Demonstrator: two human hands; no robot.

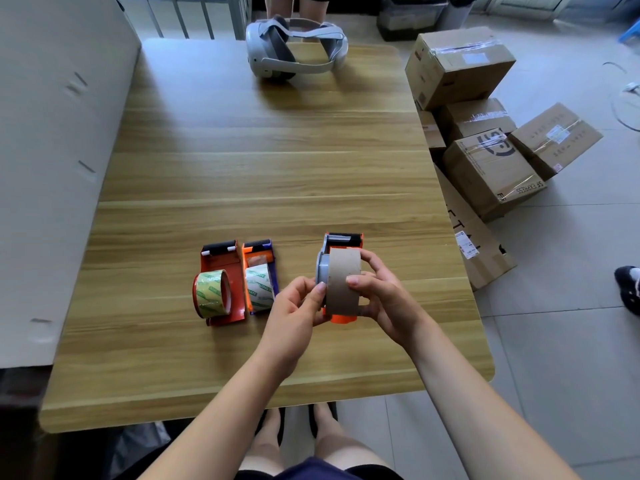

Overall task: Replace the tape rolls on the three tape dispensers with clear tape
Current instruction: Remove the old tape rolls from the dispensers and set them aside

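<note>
the third dispenser [341,271], orange with a grey hub, was the landmark here, lifted just above the wooden table [263,161] near its front edge. on its hub sat a brown cardboard roll [344,282] with no tape visible on it, so the step in hand looked like stripping the spent core. the left hand [294,313] was curled around the dispenser's near left side, thumb tip on the edge of the hub; the right hand [377,299] was closed over the roll, thumb on its face and fingers wrapped behind. the next move probably called for sliding the core sideways off the hub while the left hand braced the body, then fetching a clear roll, though none lay loose in view. left of the held dispenser, an orange-and-purple dispenser [259,275] and, further left, a red dispenser [221,282] each carried clear tape with green print. far beyond it, a white headset [294,50] rested at the table's far end. to its right, cardboard boxes [485,140] were stacked on a tiled floor.
</note>
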